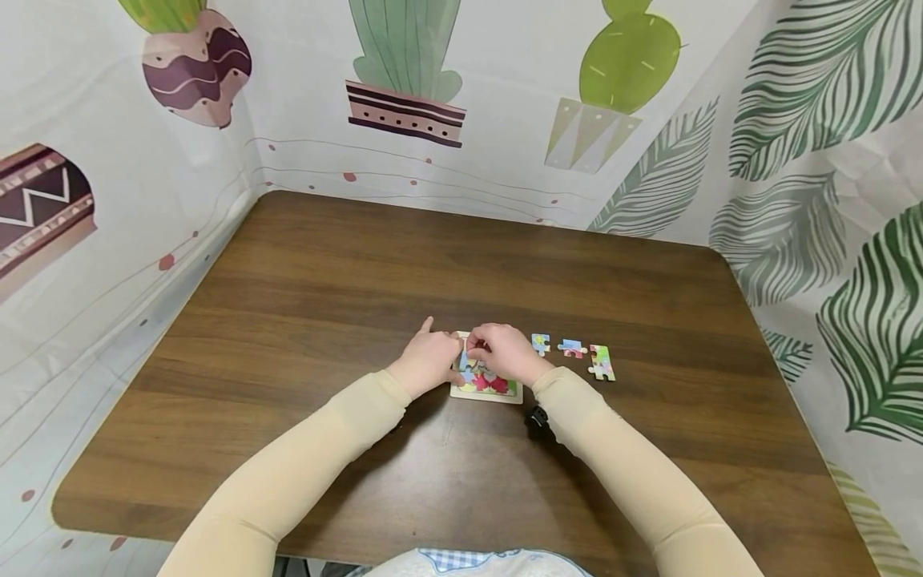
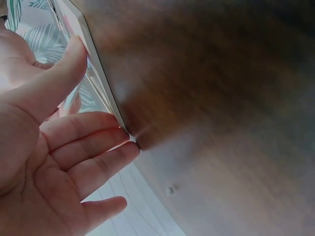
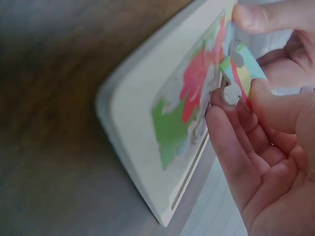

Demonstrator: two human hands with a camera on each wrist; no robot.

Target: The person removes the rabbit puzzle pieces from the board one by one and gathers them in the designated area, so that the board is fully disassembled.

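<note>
Right hand [image 1: 508,353]: thumb and index finger pinch one jigsaw piece [image 3: 244,71], green, light blue, yellow and red; remaining fingers curl in below it. Piece is tilted, held at the puzzle tray, partly over the picture; whether it touches the pieces there, can't tell. Left hand [image 1: 429,361]: not clenched, fingers mostly straight, fingertips against the tray's edge, thumb pressing on its border near the near-left corner, little finger sticking out away from the tray.

Three loose jigsaw pieces lie in a rough row just right of the right hand, apart from each other: blue-and-yellow piece [image 1: 541,344] nearest the hand, blue-and-pink piece [image 1: 572,348] in the middle, green piece [image 1: 602,363] at the far end. Black device [image 1: 537,421] at the right wrist. Cream sleeves [image 1: 616,437] on both arms. In the head view the hands cover the tray's left edge and upper right part.

Puzzle tray [image 1: 521,398]: pale border, flat on the brown wooden table [image 1: 324,264], between the hands. Fitted pieces [image 1: 490,383] inside show red, green and blue; filling of the covered part can't be made out. Backdrop [image 1: 505,64] printed with cacti and leaves behind the table.
</note>
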